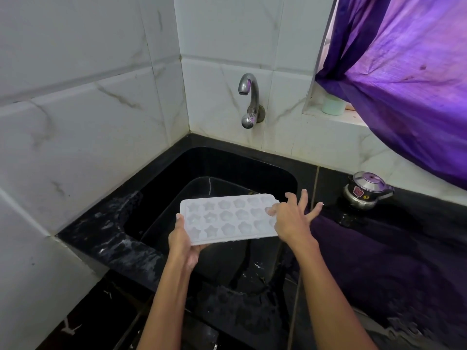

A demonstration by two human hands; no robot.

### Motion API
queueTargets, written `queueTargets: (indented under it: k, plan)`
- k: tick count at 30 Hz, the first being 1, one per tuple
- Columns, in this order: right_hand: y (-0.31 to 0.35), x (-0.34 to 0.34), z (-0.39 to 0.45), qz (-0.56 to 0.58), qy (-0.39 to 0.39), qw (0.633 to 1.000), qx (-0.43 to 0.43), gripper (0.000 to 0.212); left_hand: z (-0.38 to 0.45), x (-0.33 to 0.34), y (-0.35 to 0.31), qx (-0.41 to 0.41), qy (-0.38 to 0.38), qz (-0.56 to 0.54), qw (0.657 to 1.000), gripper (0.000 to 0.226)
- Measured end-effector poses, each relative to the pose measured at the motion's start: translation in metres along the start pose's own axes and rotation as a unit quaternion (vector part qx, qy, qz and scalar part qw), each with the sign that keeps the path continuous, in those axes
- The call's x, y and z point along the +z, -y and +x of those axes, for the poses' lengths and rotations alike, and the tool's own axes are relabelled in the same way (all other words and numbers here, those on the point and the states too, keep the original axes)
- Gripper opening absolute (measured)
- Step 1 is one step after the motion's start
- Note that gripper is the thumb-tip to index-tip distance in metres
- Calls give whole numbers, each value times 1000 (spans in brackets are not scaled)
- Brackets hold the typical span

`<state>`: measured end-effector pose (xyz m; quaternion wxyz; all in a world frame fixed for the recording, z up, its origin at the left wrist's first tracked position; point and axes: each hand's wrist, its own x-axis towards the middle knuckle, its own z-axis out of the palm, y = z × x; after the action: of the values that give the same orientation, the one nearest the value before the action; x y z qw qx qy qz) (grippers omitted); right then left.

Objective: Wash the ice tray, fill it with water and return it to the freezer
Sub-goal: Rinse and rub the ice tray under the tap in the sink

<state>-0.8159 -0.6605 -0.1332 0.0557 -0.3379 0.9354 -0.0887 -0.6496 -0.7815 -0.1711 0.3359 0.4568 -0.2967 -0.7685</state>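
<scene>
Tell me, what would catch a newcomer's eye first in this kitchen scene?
First the white ice tray with star and flower moulds, held level over the black sink: the left hand grips its near-left corner, while the right hand rests spread fingers on its right end. Next the purple curtain hanging at upper right, and the metal tap on the tiled wall, with no water running.
</scene>
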Motion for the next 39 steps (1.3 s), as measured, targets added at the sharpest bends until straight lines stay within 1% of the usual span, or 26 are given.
queueTargets:
  k: [1, 2, 4, 7, 10, 12, 15, 20, 24, 25, 28, 30, 35, 39]
  plan:
    - [0, 0, 0, 6, -14, 1000, -1, 47, 0, 0, 0, -1, 1, 1, 1000, 41]
    - [1, 1, 0, 13, -29, 999, -6, 47, 0, 0, 0, -3, 2, 0, 1000, 41]
    - [2, 3, -1, 22, -44, 998, -26, 57, 1, 1, 0, -5, 1, -1, 1000, 41]
    - [7, 5, -4, 12, -23, 998, -55, 72, 0, 3, 0, -7, 1, -1, 1000, 40]
    - [10, 7, -8, -4, 1, 998, -67, 79, 0, 5, 0, -8, 1, -1, 1000, 40]
    - [9, 6, -8, -9, 10, 998, -63, 76, 0, 5, 1, -6, 0, 6, 1000, 40]
    - [8, 4, -7, -14, 12, 998, -53, 64, 0, 5, 3, -12, 3, 13, 1000, 40]
    - [11, 8, -9, -25, 9, 998, -65, 62, 1, 6, 4, -13, 4, 11, 1000, 41]
    - [6, 3, -7, -17, 12, 998, -54, 53, 2, 5, 6, -15, 4, 14, 1000, 41]
    - [6, 2, -7, -14, 12, 998, -52, 53, 3, 5, 6, -17, 5, 13, 1000, 41]
    - [8, 6, -6, -12, 6, 998, -56, 71, 3, 5, 5, -17, 4, 7, 1000, 42]
    - [8, 7, -6, -7, 4, 998, -58, 74, 4, 5, 4, -15, 1, 4, 1000, 42]
    - [9, 1, -5, -10, 8, 999, -49, 56, 5, 7, 5, -20, 8, 10, 1000, 42]
    - [12, 2, -5, -9, 9, 999, -50, 50, 3, 11, 5, -18, 13, 9, 1000, 42]
